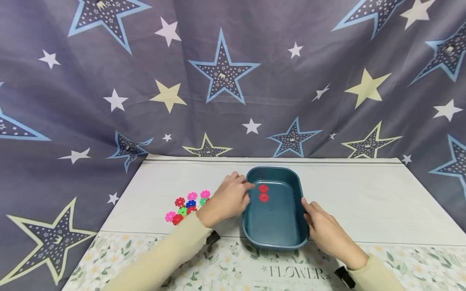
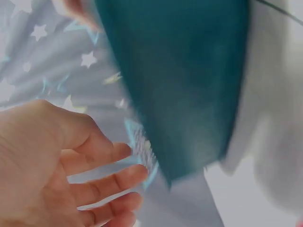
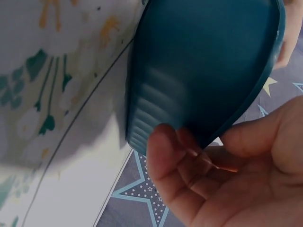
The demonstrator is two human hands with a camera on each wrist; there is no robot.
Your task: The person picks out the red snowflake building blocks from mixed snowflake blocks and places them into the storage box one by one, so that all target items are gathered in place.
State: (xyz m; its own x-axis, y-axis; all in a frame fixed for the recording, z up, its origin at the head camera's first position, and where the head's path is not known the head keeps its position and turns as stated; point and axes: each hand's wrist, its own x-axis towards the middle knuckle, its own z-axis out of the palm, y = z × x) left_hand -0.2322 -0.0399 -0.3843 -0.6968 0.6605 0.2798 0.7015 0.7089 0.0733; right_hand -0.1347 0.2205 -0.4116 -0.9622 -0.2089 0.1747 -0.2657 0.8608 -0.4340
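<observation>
A dark teal plastic tub (image 1: 276, 226) sits in front of me, with two red snowflake-shaped discs (image 1: 263, 193) on its floor. My right hand (image 1: 325, 228) holds the tub's right rim, thumb at the edge and fingers against the outer wall in the right wrist view. At the opposite side, my left hand (image 1: 230, 197) is over the left rim, its index finger reaching just past the edge. In the left wrist view its fingers (image 2: 111, 184) are loosely bent beside the tub's wall with nothing between them.
Left of the tub lies a loose group of snowflake discs (image 1: 183, 211) in pink, red, green and blue, partly behind my left forearm. White cloth and a flower-print cloth (image 1: 233, 258) cover the table. A grey star-patterned curtain (image 1: 225, 121) hangs behind it.
</observation>
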